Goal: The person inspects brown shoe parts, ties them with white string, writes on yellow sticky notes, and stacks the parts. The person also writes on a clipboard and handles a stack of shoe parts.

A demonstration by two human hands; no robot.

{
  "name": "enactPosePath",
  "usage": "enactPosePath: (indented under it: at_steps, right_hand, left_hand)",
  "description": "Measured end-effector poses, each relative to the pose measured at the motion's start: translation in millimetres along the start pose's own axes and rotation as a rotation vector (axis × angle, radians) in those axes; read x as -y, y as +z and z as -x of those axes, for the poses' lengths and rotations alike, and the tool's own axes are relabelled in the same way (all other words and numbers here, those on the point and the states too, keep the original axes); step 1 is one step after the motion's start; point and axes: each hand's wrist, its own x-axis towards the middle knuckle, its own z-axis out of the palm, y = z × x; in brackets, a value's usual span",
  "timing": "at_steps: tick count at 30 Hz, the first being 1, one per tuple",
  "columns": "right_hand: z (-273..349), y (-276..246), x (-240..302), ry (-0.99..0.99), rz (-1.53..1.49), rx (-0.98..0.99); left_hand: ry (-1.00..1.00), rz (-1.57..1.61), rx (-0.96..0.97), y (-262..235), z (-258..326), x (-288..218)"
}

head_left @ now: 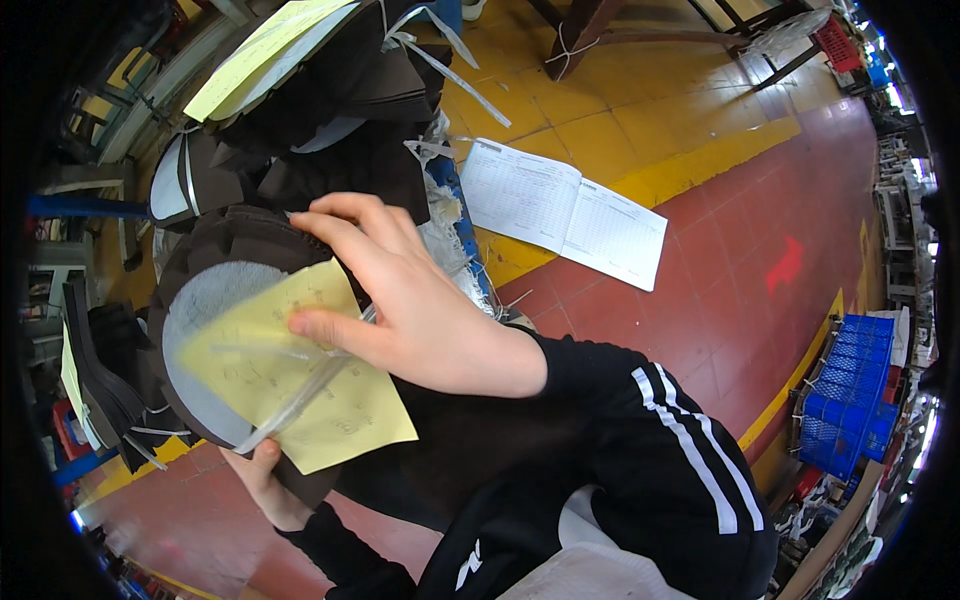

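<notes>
A tied bundle of dark brown, curved cut pieces (235,225) is in front of me, with a rounded grey piece (205,300) on its face. A yellow paper slip with faint handwriting (350,415) lies over it, under a pale tie strip (290,405). My right hand (400,300) is closed over the bundle's upper edge, its thumb pressing on the slip. Below, my left hand (265,485) holds the bundle's lower edge, thumb by the strip; its other fingers are mostly hidden behind.
More tied brown bundles (350,100) with a yellow slip (255,60) are piled beyond my hands. Another bundle (105,370) stands at left. An open booklet of printed forms (560,210) lies right of the pile. Blue baskets (850,395) stand far right; table legs (585,35) rise at the back.
</notes>
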Motion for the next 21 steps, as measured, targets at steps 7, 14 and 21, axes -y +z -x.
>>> enactPosePath:
  at_steps: [7, 14, 21]
  right_hand:
    - [10, -31, 0, -0.366, 0.197, 0.344]
    - [24, -32, -31, -0.192, 0.423, 0.437]
    - [10, -31, -21, -0.148, 0.445, 0.205]
  left_hand:
    - [-0.226, 0.096, 0.083, 43, -9, 7]
    - [-0.298, -0.039, 0.029, 30, -32, 26]
    - [-0.247, -0.016, 0.111, 30, -29, 23]
